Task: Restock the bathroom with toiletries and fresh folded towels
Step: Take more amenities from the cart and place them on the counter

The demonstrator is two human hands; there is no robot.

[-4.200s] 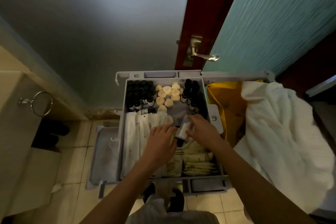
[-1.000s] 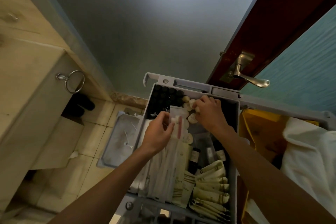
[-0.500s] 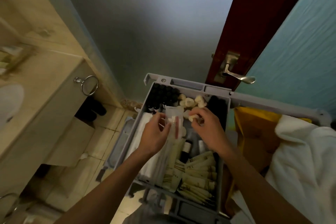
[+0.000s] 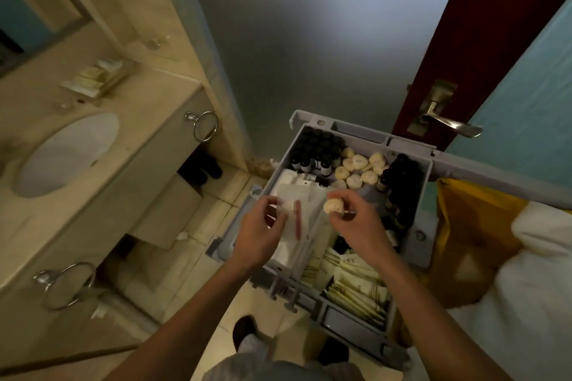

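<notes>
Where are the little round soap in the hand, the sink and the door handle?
round soap (image 4: 333, 206): head view, its pale top.
sink (image 4: 66, 153): head view, bare bowl.
door handle (image 4: 452, 126): head view, the lever's middle.

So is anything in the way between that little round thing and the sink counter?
Only the left hand with its clear packet lies between the round cream toiletry in the right hand and the counter; otherwise nothing visible.

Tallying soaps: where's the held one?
Head view, centre: the round soap is pinched in the right hand, above the tray, right of the packet in the left hand.
</notes>
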